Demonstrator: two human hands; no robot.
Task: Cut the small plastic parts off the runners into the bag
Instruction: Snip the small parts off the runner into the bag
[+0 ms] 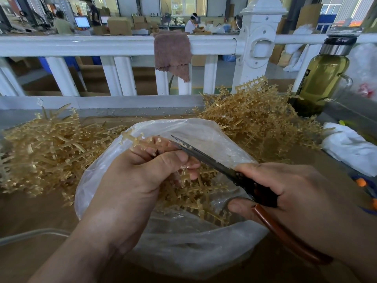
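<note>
Left hand (132, 176) grips my runner (140, 142); right hand (295, 193) holds scissors (206, 158), blades parted at it, bag (183, 242) beneath.

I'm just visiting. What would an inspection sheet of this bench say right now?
Surface: brown table, mostly covered.
Job's things: clear bag open at centre; runners in hand; more in left pile and right pile; scissors.
Clutter: bottle and white cloth at right.
Grippers: left hand grips the runners over the bag; right hand holds the scissors, blades at the runners.
Cables: nothing seen.
Surroundings: white railing with a rag draped over it; workers and boxes beyond.
</note>
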